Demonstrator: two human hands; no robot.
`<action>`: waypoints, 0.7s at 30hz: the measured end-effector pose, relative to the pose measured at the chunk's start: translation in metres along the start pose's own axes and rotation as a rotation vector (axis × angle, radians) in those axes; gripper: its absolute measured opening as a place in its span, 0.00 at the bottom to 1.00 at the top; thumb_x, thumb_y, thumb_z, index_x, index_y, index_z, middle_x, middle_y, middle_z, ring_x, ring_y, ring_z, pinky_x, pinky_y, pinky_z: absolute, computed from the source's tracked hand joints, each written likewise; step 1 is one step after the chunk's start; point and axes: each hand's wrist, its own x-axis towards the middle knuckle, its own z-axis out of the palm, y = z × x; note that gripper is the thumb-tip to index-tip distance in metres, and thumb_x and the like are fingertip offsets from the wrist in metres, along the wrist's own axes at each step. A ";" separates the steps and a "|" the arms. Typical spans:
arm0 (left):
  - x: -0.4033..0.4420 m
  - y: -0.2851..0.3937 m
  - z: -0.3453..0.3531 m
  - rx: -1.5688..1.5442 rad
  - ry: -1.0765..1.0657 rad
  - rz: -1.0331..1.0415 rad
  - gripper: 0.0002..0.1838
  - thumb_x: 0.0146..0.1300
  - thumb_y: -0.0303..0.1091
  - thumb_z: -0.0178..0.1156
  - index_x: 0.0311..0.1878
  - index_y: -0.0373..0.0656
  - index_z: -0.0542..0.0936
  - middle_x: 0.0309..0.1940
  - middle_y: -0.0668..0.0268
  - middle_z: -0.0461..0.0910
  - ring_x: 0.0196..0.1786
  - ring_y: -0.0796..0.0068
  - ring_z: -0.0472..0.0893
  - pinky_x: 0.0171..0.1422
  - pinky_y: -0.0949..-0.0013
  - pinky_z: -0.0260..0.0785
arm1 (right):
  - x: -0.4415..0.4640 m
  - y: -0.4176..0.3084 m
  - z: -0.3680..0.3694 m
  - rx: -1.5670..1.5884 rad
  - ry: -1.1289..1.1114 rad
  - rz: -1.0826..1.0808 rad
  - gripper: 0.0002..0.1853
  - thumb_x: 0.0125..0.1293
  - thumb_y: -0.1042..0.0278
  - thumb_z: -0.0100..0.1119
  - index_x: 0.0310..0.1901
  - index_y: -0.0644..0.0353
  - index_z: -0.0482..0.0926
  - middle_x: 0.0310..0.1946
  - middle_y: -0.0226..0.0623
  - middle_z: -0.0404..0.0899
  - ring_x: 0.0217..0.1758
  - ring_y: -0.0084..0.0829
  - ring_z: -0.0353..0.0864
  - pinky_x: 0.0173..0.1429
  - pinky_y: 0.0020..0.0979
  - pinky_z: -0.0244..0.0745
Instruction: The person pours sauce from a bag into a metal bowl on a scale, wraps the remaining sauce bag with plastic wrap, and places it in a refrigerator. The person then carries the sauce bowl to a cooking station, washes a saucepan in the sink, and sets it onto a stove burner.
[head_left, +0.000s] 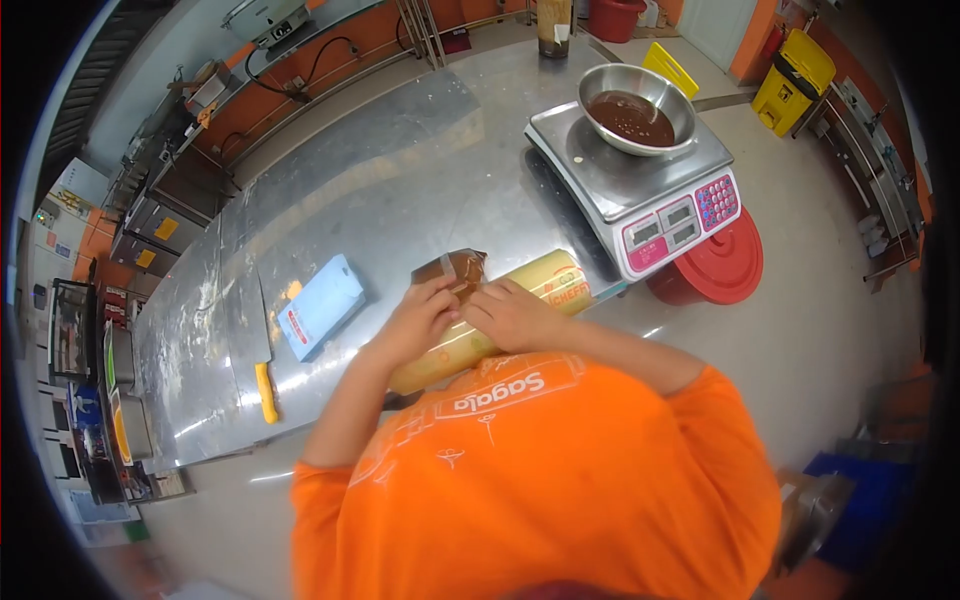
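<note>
Pinching the bag (447,271) by its near edge, left hand (424,316) and right hand (508,316) look narrow; probably soft, slippery, light, so edges grip best.

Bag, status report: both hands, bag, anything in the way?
Left hand and right hand at bag's near edge; exact grip unclear. Bag brown, partly hidden by hands. Roll between bag and shirt, hands reaching over.

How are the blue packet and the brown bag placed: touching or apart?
Apart: the head view shows bare metal table between the blue packet and the brown bag.
</note>
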 end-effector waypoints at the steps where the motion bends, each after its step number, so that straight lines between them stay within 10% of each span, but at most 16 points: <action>1: 0.001 0.000 0.000 -0.006 -0.013 -0.011 0.04 0.54 0.27 0.57 0.34 0.42 0.74 0.49 0.56 0.70 0.50 0.52 0.68 0.55 0.61 0.62 | 0.000 0.000 0.000 -0.024 -0.014 0.001 0.12 0.54 0.66 0.48 0.40 0.60 0.70 0.34 0.36 0.69 0.40 0.34 0.70 0.44 0.33 0.63; 8: -0.006 -0.030 0.023 0.023 -0.023 0.114 0.05 0.52 0.27 0.55 0.34 0.42 0.72 0.43 0.58 0.71 0.47 0.53 0.68 0.52 0.60 0.62 | 0.001 0.011 -0.001 0.215 -0.195 0.286 0.13 0.54 0.64 0.55 0.39 0.60 0.72 0.35 0.41 0.70 0.44 0.43 0.71 0.44 0.43 0.67; 14: -0.021 -0.012 -0.002 0.066 0.197 0.182 0.07 0.57 0.34 0.53 0.36 0.43 0.71 0.40 0.57 0.71 0.43 0.54 0.70 0.47 0.61 0.66 | -0.004 0.030 0.015 -0.047 -0.156 -0.139 0.07 0.55 0.65 0.54 0.31 0.57 0.70 0.28 0.36 0.71 0.34 0.39 0.72 0.38 0.38 0.66; 21: -0.034 0.037 -0.046 -0.191 0.116 -0.024 0.07 0.54 0.27 0.54 0.36 0.41 0.68 0.36 0.56 0.70 0.40 0.55 0.72 0.42 0.62 0.67 | 0.037 0.011 -0.037 0.207 -0.450 0.293 0.10 0.57 0.64 0.52 0.33 0.63 0.69 0.28 0.41 0.74 0.30 0.43 0.72 0.38 0.39 0.70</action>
